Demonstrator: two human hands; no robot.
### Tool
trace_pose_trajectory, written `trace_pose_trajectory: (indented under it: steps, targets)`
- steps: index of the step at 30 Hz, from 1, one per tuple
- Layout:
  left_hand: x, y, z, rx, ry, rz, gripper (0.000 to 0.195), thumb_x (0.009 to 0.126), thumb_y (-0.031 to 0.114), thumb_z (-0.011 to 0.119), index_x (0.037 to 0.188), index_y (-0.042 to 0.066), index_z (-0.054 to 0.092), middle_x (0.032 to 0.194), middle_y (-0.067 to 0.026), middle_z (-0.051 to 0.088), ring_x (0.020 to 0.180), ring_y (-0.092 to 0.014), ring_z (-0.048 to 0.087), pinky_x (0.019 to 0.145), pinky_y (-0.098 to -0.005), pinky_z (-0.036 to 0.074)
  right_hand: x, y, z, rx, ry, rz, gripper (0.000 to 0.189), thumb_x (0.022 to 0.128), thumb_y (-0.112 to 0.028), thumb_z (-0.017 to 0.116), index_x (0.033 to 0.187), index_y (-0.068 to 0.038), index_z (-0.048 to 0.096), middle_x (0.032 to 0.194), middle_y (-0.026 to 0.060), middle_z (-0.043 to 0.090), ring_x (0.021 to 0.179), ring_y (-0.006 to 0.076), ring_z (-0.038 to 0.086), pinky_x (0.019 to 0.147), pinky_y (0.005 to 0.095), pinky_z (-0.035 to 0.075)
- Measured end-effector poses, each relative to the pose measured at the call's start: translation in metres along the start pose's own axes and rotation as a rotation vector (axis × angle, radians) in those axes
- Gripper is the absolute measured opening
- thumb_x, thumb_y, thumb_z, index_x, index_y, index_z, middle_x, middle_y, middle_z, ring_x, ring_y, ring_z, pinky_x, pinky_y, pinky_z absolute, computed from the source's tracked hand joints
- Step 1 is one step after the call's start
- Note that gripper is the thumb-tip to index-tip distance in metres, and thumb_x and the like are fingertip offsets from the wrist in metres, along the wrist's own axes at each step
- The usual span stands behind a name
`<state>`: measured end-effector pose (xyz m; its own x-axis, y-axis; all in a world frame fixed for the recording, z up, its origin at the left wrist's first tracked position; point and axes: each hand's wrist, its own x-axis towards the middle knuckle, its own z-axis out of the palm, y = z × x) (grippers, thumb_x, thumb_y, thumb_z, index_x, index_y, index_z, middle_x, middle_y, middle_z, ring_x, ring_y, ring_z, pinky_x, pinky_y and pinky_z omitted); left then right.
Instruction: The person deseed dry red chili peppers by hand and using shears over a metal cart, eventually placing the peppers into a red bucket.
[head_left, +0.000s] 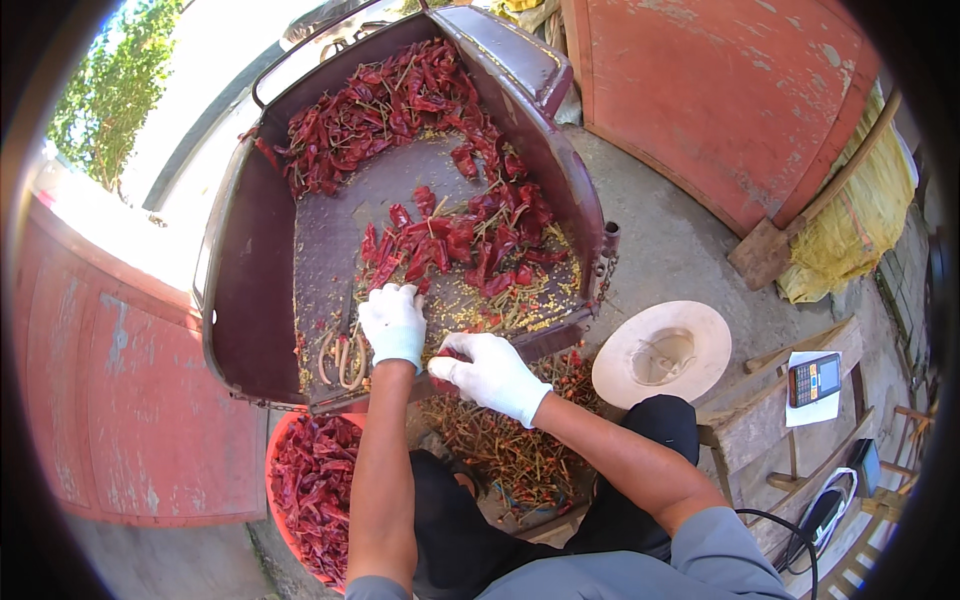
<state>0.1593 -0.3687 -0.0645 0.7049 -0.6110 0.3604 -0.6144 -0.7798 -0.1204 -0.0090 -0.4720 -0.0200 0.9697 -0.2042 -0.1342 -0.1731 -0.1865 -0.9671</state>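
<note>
Both of my hands wear white knit gloves over the low edge of a maroon metal cart bed (247, 247). My right hand (487, 371) grips a dried red chili pepper (444, 384), partly hidden by the fingers. My left hand (394, 322) has curled fingers beside loose dried chili peppers (450, 240); whether it holds one is hidden. Scissors (345, 360) with looped handles lie just left of that hand, among scattered yellow seeds (551, 319). A larger heap of dried chilies (360, 127) fills the bed's far end.
A red tub (276, 480) of chilies stands below left. Cut stems (502, 442) pile on the ground between my legs. A pale brimmed hat (660, 354) lies right of them. Beyond it, a wooden bench (757, 405) carries a keypad phone (814, 380). Red gates (720, 97) flank the cart.
</note>
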Motion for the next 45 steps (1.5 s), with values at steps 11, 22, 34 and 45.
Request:
trace_pose_trajectory:
  steps: [11, 22, 34, 45]
  targets:
    - [-0.032, 0.047, -0.071, -0.580, 0.312, 0.005, 0.011, 0.079, 0.008, 0.073, 0.089, 0.005, 0.072, 0.084, -0.0110, 0.068, 0.079, -0.029, 0.066, 0.072, -0.0381, 0.052, 0.012, 0.003, -0.021, 0.225, 0.358, -0.010, 0.046, 0.087, -0.039, 0.066, 0.123, -0.010, 0.066, 0.114, 0.0158, 0.070, 0.106, 0.0295, 0.067, 0.092, 0.0360, 0.050]
    - [-0.054, 0.045, -0.089, -0.514, 0.384, 0.235, 0.021, 0.072, 0.000, 0.073, 0.093, 0.005, 0.071, 0.087, -0.0088, 0.066, 0.077, -0.028, 0.064, 0.069, -0.0359, 0.052, 0.010, 0.007, -0.016, -0.017, 0.413, -0.253, 0.044, 0.085, -0.038, 0.070, 0.115, -0.005, 0.069, 0.109, 0.0159, 0.068, 0.099, 0.0315, 0.067, 0.088, 0.0380, 0.052]
    - [-0.057, 0.031, -0.105, -0.757, 0.251, 0.131, 0.015, 0.082, 0.005, 0.076, 0.094, 0.001, 0.069, 0.077, -0.0072, 0.063, 0.065, -0.011, 0.060, 0.060, -0.0259, 0.050, 0.005, 0.009, -0.009, -0.440, 0.568, -0.565, 0.014, 0.079, -0.022, 0.069, 0.089, -0.013, 0.072, 0.078, 0.0074, 0.063, 0.073, 0.0280, 0.066, 0.064, 0.0382, 0.052]
    - [-0.061, 0.037, -0.100, -0.620, 0.277, 0.024, 0.012, 0.085, 0.010, 0.074, 0.082, 0.002, 0.066, 0.066, -0.0086, 0.060, 0.057, -0.017, 0.061, 0.055, -0.0308, 0.049, 0.002, 0.003, -0.007, -0.490, 0.317, -0.397, 0.020, 0.084, -0.030, 0.065, 0.089, -0.013, 0.073, 0.081, 0.0099, 0.067, 0.078, 0.0324, 0.067, 0.070, 0.0440, 0.052]
